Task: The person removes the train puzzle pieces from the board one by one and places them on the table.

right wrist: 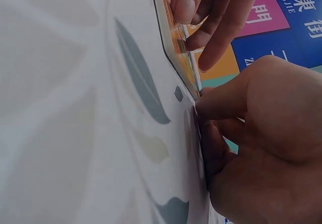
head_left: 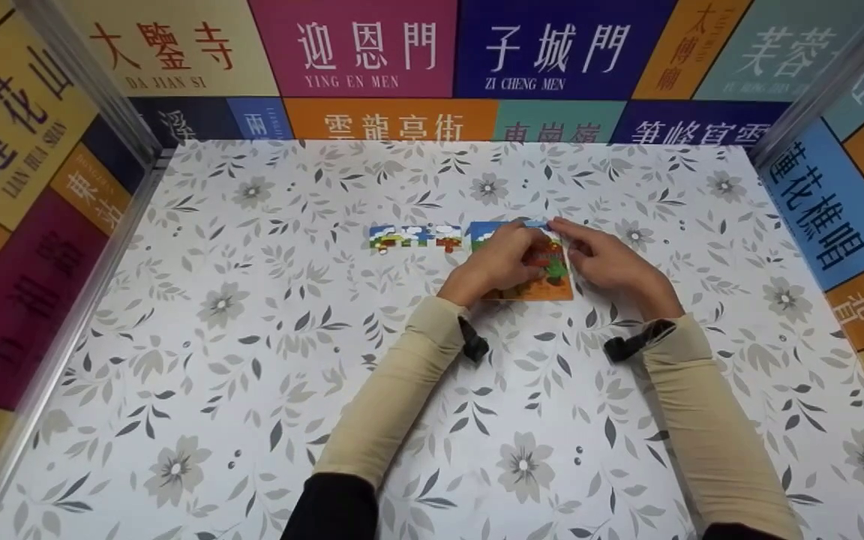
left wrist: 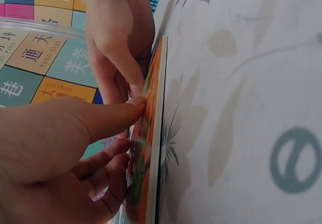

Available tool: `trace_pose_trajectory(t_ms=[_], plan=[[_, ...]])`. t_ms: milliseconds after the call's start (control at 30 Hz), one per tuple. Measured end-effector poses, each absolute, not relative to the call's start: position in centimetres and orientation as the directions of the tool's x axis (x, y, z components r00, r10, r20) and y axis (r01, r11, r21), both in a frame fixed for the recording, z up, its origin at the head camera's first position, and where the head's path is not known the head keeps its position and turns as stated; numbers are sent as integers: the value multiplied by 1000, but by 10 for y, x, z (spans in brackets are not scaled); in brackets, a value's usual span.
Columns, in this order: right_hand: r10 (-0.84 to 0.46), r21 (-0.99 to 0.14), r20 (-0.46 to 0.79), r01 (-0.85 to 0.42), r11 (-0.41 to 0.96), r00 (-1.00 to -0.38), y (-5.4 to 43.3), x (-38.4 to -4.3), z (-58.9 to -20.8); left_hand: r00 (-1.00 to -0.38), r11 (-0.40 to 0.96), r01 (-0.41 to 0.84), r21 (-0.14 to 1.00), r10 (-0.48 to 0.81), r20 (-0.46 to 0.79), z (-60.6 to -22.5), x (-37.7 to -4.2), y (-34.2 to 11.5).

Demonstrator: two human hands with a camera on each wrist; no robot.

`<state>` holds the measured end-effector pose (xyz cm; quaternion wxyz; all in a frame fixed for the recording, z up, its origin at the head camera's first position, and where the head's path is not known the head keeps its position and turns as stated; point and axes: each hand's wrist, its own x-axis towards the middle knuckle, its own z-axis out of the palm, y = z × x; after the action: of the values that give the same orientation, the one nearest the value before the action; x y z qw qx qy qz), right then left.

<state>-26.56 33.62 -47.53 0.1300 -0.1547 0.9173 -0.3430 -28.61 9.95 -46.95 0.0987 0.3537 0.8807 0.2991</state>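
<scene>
A jigsaw picture board lies on the table, with blue sky, orange ground and a green cactus on it. Over its middle and left is my left hand, hiding much of the picture. The left thumb rests on the board's surface, and the other fingers are loosely bent beside it. From the right side comes my right hand, its index finger stretched to the board's upper right corner. In the right wrist view the right thumb is close by the board's edge, with other fingers folded beneath it.
Left of the board lies a strip of jigsaw pieces with sky, white clouds and bits of red, its lower edge uneven. A white floral cloth covers the table. Panels with large lettering stand behind and at both sides.
</scene>
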Motion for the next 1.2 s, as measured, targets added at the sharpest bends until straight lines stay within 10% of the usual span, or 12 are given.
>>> trace_pose_trajectory(t_ms=[1200], plan=[[-379,-656,-141,-200,727,-915,336,-270,-478,-724,580,575,577,690,28,-470,-284,97]])
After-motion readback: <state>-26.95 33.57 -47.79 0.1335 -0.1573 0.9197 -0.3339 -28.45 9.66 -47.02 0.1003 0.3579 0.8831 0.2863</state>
